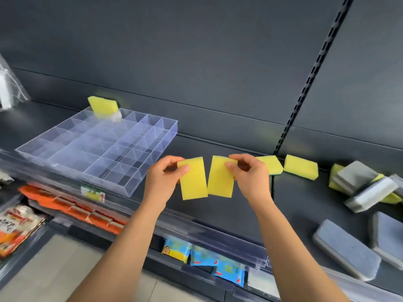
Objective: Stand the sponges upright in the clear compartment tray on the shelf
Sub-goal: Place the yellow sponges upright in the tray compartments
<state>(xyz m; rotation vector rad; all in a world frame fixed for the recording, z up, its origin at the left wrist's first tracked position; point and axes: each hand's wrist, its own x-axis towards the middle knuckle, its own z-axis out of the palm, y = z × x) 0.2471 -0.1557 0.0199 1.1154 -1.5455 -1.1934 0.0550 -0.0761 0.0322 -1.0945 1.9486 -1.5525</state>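
The clear compartment tray (65, 144) lies on the dark shelf at the left. One yellow sponge (102, 105) stands tilted in a compartment at the tray's far edge. My left hand (162, 182) pinches the top of a yellow sponge (193, 182), held above the shelf just right of the tray. Beside it my right hand (250, 179) pinches the top of a second yellow sponge (220, 179). Two more yellow sponges (270, 163) (301, 166) lie on the shelf behind my right hand.
A loose pile of grey-and-yellow sponges (366, 186) sits at the right, with blue-grey sponges (346, 249) nearer the shelf's front edge. A clear plastic bag (11, 88) hangs at the far left. Packaged goods (72, 205) fill the lower shelf.
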